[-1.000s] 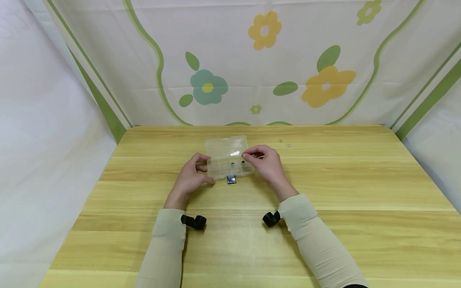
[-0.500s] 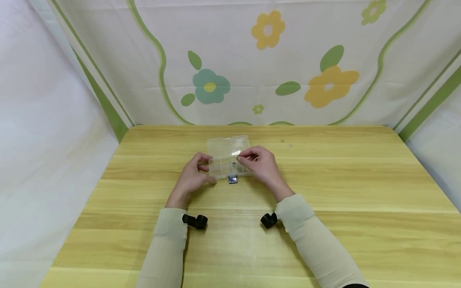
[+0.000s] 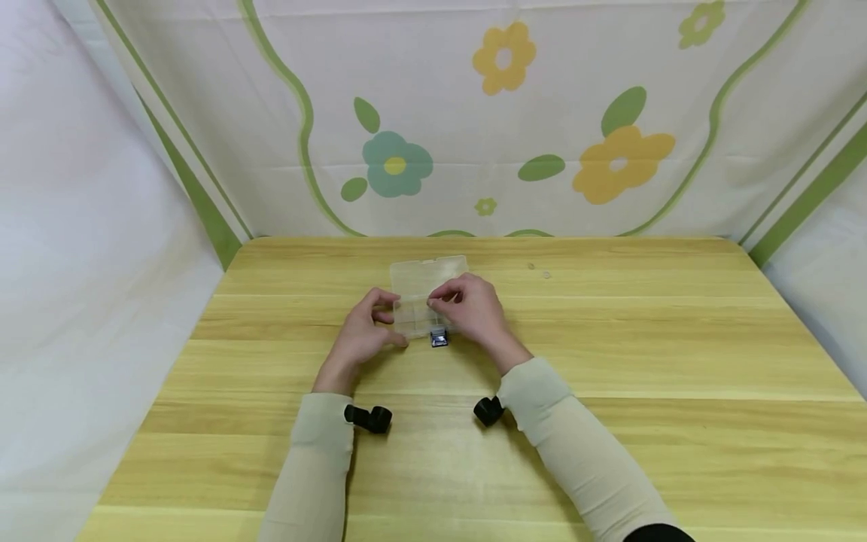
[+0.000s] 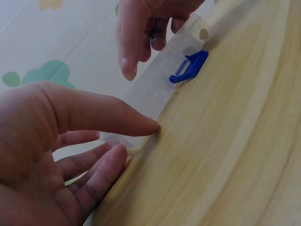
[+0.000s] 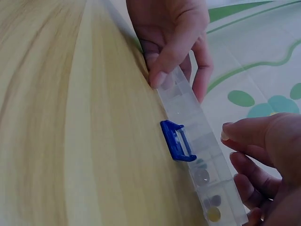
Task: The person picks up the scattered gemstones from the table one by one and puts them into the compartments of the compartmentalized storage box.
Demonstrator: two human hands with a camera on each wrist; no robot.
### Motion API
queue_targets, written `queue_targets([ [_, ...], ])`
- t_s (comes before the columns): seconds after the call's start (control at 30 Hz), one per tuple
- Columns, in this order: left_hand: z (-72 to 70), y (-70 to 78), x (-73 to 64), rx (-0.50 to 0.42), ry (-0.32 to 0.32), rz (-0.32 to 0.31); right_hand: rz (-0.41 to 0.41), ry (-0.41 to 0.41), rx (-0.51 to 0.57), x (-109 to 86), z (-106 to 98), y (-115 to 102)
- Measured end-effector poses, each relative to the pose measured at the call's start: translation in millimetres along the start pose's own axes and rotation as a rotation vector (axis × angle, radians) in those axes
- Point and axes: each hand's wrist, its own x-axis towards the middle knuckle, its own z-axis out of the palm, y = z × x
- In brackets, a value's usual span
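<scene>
A clear plastic compartment box lies on the table with its lid tipped back. Its blue latch hangs from the front edge. My left hand holds the box's left end, thumb at the front corner and fingers at the back. Above the middle compartments, my right hand pinches what looks like a small pale piece between thumb and index finger; its kind is too small to tell. Small round discs, one greyish and one yellow, show inside the right-hand compartments.
Two tiny clear pieces, one of them ring-like, lie on the wooden table behind and right of the box. A white curtain with flowers hangs beyond the table's back edge.
My right hand has moved left over the box, from its right end to the middle. The left hand keeps its hold and the box stays in place.
</scene>
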Motion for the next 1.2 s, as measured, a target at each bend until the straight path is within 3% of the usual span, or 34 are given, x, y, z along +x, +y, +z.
queue_targets([
  [0.27,0.2,0.6,-0.3,0.003,0.003,0.001,-0.005,-0.005,-0.086,1.4,2.9,-1.8],
  [1.2,0.9,2.2,-0.6,-0.011,0.002,-0.018,0.008,0.011,-0.079,-2.5,4.8,0.0],
])
